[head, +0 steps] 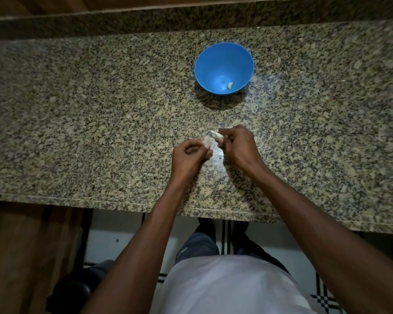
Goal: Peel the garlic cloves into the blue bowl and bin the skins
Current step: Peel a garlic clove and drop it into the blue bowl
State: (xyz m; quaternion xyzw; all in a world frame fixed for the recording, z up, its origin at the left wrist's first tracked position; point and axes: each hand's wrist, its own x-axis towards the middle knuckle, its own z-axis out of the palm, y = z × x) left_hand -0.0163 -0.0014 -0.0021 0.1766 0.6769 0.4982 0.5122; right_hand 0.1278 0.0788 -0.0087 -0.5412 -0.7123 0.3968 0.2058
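Pale garlic clove (214,135) between both hands (213,150)

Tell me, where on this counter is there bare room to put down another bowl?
The counter is bare along its whole left stretch, from the left hand out to the edge, and again right of the blue bowl. The strip between bowl and hands is open too. It is crowded only where both hands work the garlic clove, near the right hand.
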